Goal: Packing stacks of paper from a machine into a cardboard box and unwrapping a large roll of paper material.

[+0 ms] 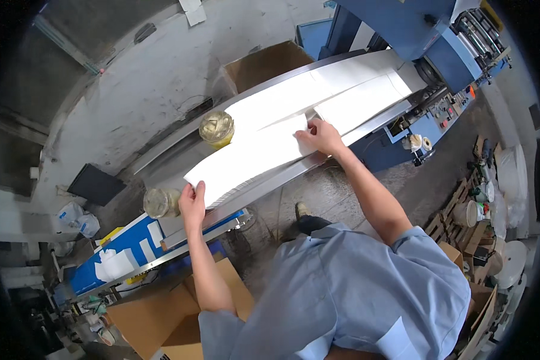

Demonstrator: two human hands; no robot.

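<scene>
A long row of white paper pieces [252,153], stacked tightly with many thin edges showing, lies along a metal-sided conveyor [270,187]. My left hand [192,205] closes on the row's near-left end, thumb on top. At its other end my right hand [323,138] grips the paper between thumb and fingers, beside a small gap. Beyond that gap, more white paper [366,103] runs on toward the blue machine. Close behind the row stands a clear jar [216,127] with yellowish contents. A second clear jar [159,203] sits just left of my left hand.
The blue machine [396,30] rises at the far right end of the conveyor. An open cardboard box [267,63] stands behind, another box [153,315] below at left. A blue belt [117,258] extends to the lower left. Pallets [456,204] and clutter lie at right.
</scene>
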